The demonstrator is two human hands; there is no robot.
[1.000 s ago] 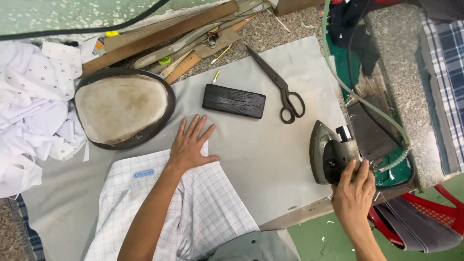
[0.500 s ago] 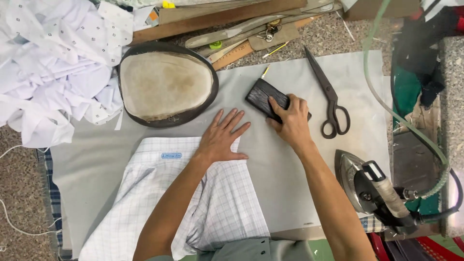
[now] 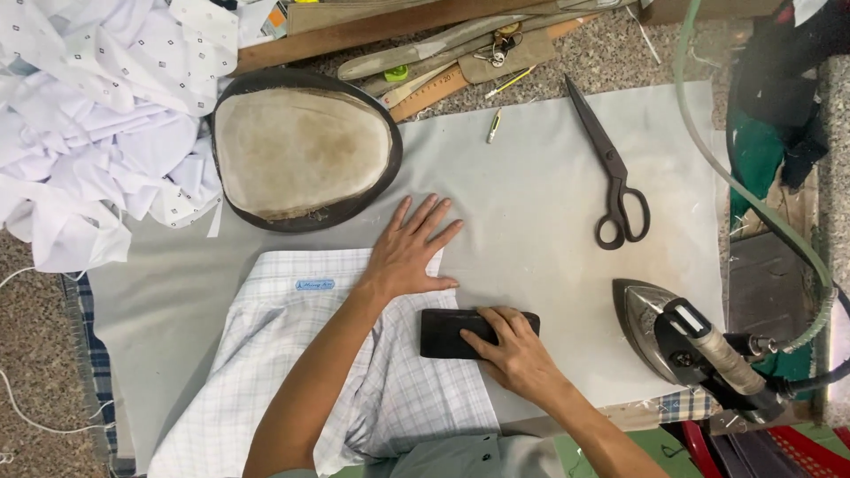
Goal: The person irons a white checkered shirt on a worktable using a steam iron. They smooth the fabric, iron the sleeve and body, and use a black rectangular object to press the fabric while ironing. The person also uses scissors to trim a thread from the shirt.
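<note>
One checked shirt (image 3: pixel 292 354), one black block (image 3: pixel 452 332), one scissors (image 3: pixel 613 168), one iron (image 3: pixel 686 341)

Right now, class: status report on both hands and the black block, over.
Left hand flat on checked shirt. Right hand pressing black block on shirt edge. Iron parked right, scissors apart.
</note>
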